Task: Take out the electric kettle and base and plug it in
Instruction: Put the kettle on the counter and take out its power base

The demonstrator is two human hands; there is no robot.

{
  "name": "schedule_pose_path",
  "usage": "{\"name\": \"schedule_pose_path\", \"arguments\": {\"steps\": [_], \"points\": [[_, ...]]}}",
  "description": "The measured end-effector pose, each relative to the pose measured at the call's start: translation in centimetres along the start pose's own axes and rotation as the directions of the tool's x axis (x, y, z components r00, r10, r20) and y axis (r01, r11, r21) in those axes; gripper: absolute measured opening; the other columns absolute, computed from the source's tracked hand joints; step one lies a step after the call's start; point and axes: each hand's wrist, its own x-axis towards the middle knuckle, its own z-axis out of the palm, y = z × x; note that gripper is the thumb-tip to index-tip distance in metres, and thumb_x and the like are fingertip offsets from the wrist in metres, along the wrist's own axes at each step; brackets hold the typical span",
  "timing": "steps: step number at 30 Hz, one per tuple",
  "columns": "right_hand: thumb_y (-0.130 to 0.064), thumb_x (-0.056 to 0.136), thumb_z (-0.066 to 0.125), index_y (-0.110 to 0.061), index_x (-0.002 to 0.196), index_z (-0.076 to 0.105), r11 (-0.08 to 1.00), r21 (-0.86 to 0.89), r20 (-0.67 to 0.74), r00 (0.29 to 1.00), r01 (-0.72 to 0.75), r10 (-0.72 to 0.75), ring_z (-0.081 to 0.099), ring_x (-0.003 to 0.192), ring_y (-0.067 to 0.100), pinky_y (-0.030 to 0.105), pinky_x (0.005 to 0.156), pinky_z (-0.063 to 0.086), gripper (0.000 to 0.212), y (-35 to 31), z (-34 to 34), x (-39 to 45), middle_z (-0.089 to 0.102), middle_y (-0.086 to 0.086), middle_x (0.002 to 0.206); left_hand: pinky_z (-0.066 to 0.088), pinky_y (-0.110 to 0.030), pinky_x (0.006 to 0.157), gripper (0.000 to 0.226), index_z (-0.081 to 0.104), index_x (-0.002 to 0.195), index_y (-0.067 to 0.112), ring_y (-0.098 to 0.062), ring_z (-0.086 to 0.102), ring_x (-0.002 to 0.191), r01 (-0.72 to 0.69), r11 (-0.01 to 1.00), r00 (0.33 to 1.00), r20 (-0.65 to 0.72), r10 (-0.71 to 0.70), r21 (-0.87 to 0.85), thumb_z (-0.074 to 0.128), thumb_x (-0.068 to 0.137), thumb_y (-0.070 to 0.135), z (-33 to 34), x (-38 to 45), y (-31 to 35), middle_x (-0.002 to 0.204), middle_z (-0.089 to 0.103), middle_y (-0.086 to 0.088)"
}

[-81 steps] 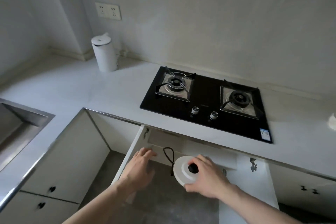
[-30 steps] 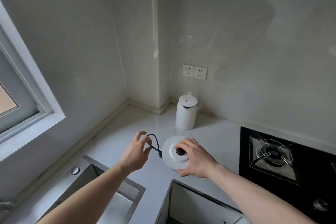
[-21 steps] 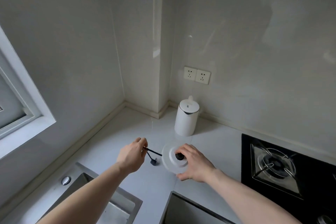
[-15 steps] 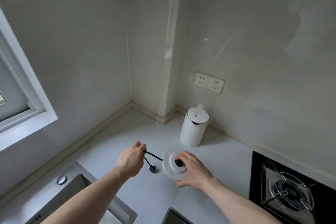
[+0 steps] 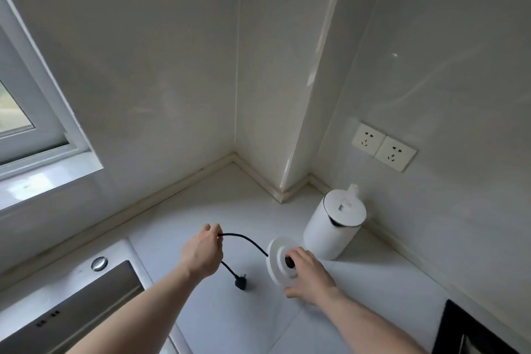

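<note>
A person's left hand point(image 5: 201, 256) pinched the black cord point(image 5: 244, 238) while the right hand point(image 5: 309, 273) gripped the white base point(image 5: 275, 253) just beside the kettle point(image 5: 333, 227) on the worktop point(image 5: 373, 282), the plug point(image 5: 240, 282) dangling below the left grip, next likely bound for the wall sockets point(image 5: 383, 146) above.

Left hand point(image 5: 202, 254) grips black cord point(image 5: 244, 238), plug point(image 5: 240, 283) dangling; right hand point(image 5: 309, 277) holds white base point(image 5: 277, 264) beside kettle point(image 5: 333, 228) on bench point(image 5: 373, 282)
</note>
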Motion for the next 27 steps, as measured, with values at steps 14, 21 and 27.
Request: {"name": "schedule_pose_path", "arguments": {"steps": [14,21,27], "points": [[-0.043,0.072,0.077,-0.014,0.13,0.049,0.984,-0.105,-0.017,0.989,-0.147,0.146,0.044,0.124,0.025,0.03,0.106,0.037,0.071,0.2,2.2,6.5,0.047,0.003,0.134,0.051,-0.037,0.085,0.069,0.03,0.149,0.027,-0.024,0.05,0.124,-0.159,0.987,0.951,0.262,0.162,-0.034,0.053,0.085,0.02,3.5,1.5,2.6,0.156,0.019,0.007],[-0.04,0.087,0.072,-0.021,0.15,0.034,0.979,-0.09,-0.046,0.982,-0.184,0.181,0.045,0.128,0.024,0.032,0.11,0.037,0.076,1.1,2.8,6.7,0.033,-0.003,0.153,0.04,-0.039,0.111,0.071,0.026,0.155,0.028,-0.025,0.03,0.144,-0.329,0.942,0.813,0.529,0.244,0.071,0.05,0.088,0.02,6.6,0.3,4.6,0.166,0.007,0.003],[-0.034,0.09,0.073,-0.029,0.153,0.027,0.951,-0.058,-0.012,0.953,-0.304,0.304,0.045,0.129,0.029,0.04,0.097,0.049,0.079,1.9,3.0,6.8,0.027,-0.005,0.158,0.035,-0.041,0.115,0.072,0.026,0.156,0.025,-0.025,0.028,0.144,-0.384,0.918,0.773,0.577,0.263,0.096,0.05,0.089,0.019,7.7,0.6,6.7,0.167,0.007,0.002]]}}
